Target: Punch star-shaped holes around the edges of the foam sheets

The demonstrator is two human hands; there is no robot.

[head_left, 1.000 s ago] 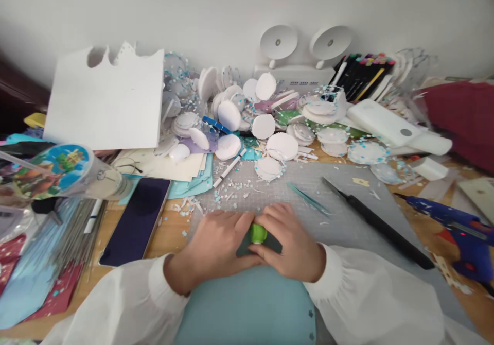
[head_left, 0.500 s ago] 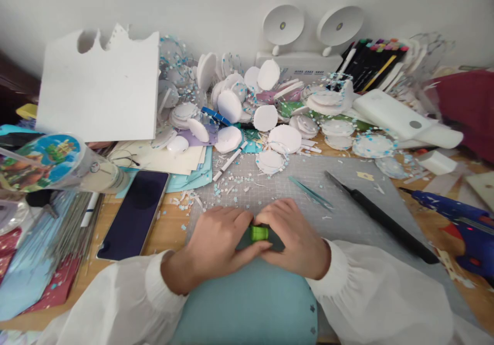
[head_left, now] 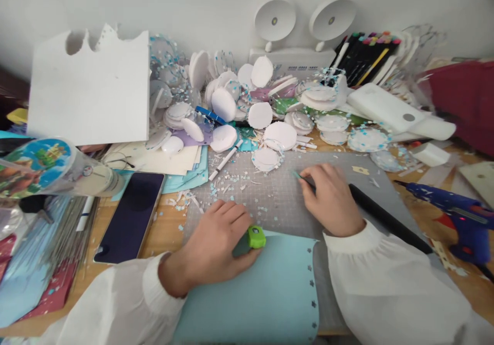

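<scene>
Green punch (head_left: 257, 237), one, sits in left grip (head_left: 218, 239) by one sheet (head_left: 254, 298)

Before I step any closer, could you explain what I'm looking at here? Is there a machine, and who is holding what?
There is no machine arm here, just a person's two bare hands. The view comes from a camera worn on the person's head, looking forward and down.

The left hand holds a green craft punch at the far edge of light blue paper. The right hand is over teal tweezers; whether its grip has closed on them, I can't tell.

Beneath lies a grey cutting mat. Around it are a smartphone, a black-handled tool, a blue glue gun and many white discs.
</scene>
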